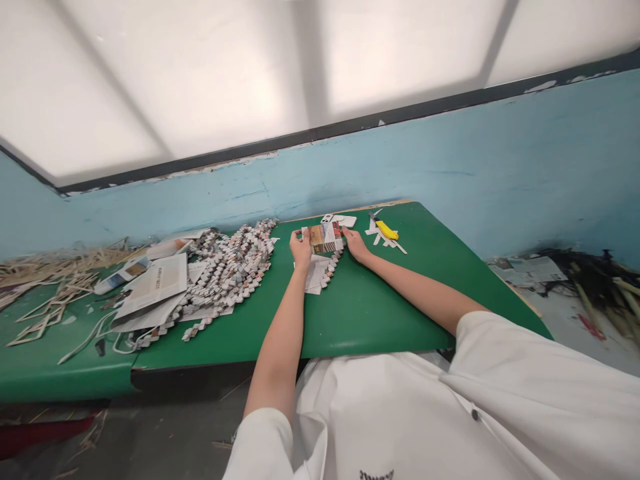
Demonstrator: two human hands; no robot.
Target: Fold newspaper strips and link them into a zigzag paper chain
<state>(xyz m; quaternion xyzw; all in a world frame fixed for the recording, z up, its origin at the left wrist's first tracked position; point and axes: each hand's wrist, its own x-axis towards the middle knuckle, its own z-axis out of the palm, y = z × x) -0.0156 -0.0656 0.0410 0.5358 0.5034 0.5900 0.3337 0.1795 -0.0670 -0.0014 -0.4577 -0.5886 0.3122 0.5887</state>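
Observation:
Between my two hands a piece of printed paper is held up over the green tabletop, its brown, grey and red print facing me. My left hand pinches its left edge. At its right edge, my right hand grips with thumb and fingers. Below the paper, white paper pieces and a short folded-paper chain lie on the table, partly covered. A white phone rests just behind the paper. To the right, a yellow utility knife lies on white paper strips.
A large heap of folded-paper chains covers the table's left part, beside paper sheets and a white cable. Wooden stick frames lie farther left. The green table ends at the right, above floor debris. A blue wall stands behind.

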